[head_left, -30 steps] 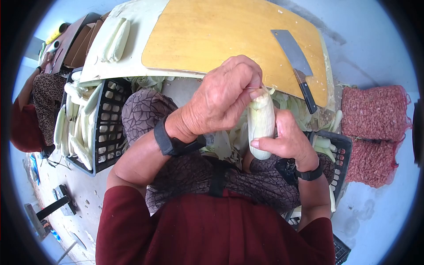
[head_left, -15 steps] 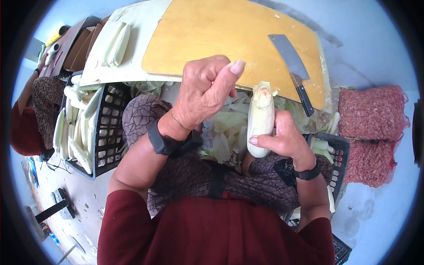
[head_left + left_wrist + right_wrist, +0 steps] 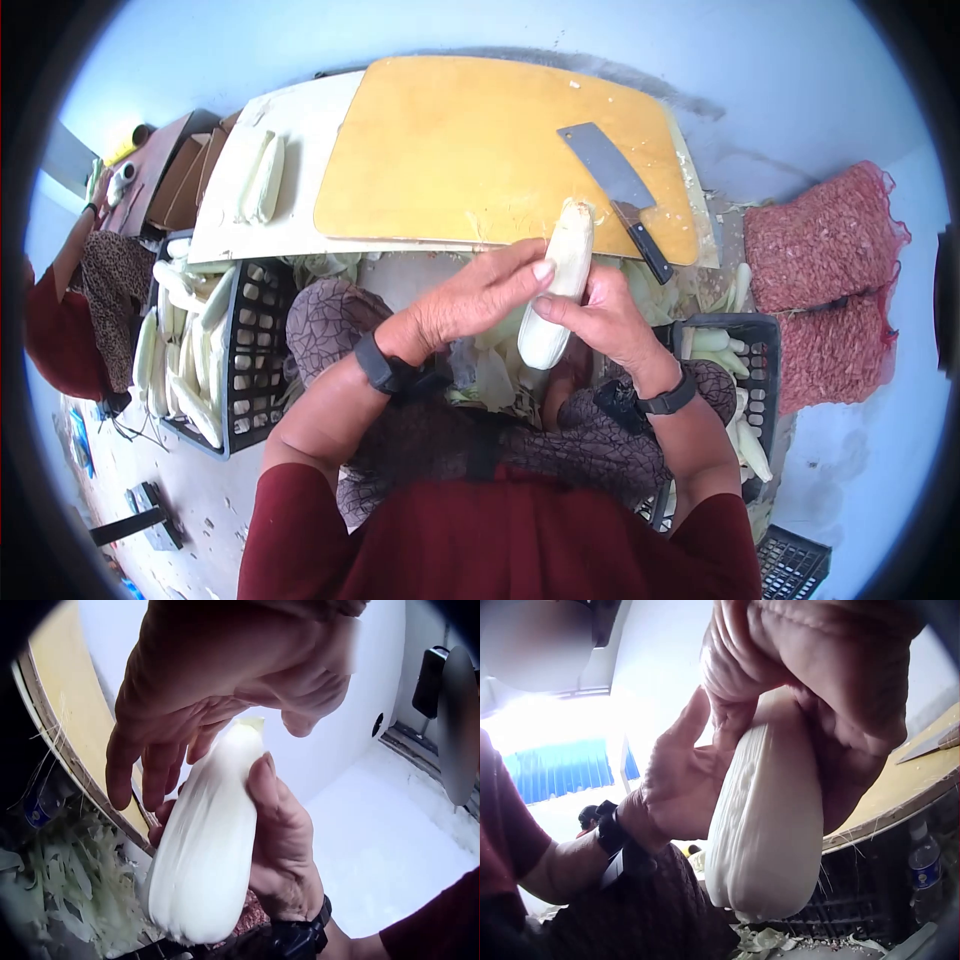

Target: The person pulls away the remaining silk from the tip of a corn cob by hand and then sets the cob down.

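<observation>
My right hand (image 3: 612, 318) grips a pale ear of corn (image 3: 570, 255), thumb across its near side and fingers behind. Thin inner husk leaves still wrap the ear, and its trimmed stalk end leans up toward the yellow board. My left hand (image 3: 480, 300) lies along the ear's left side with fingers fairly straight, thumb tip right at the husk. In the left wrist view, these left fingers (image 3: 161, 761) extend past the ear's upper part, while its broad end hangs below. Seen from the right wrist, the open left palm (image 3: 686, 787) is behind the ear.
A cleaver (image 3: 612, 175) lies on the yellow board (image 3: 440, 150), with two ears (image 3: 265, 180) on the white board at left. Crates of ears flank me, left (image 3: 262, 340) and right (image 3: 765, 345). Pink mesh sacks (image 3: 825, 240) stand right; another person (image 3: 60, 330) sits left.
My left hand first pinched the ear's stalk end, then pulled away left with fingers curled, and has come back beside the ear with fingers straightened. The ear now tilts more, still in my right hand.
</observation>
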Action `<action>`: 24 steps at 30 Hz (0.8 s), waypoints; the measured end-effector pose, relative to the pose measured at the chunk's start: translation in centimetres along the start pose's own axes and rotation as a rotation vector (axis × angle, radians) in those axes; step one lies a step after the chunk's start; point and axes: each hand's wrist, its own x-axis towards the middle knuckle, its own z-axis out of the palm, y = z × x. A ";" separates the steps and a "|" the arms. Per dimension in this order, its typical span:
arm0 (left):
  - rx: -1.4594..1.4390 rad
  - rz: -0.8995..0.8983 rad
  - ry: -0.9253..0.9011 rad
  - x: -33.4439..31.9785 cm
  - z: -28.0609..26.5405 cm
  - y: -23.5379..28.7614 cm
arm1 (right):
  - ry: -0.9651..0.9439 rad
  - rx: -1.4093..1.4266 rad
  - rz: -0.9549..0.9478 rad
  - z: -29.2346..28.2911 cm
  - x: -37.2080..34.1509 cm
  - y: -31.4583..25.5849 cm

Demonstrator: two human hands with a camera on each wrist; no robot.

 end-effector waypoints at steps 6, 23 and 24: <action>-0.079 -0.122 -0.097 0.7 1.9 -1.0 | 0.075 0.022 -0.018 -0.6 0.1 0.8; -0.137 -0.106 0.226 -3.7 4.2 -1.1 | 0.253 -0.082 -0.216 -3.5 -1.4 -3.4; -0.164 -0.096 0.232 -3.9 4.4 -1.3 | 0.252 -0.081 -0.207 -3.2 -1.5 -3.2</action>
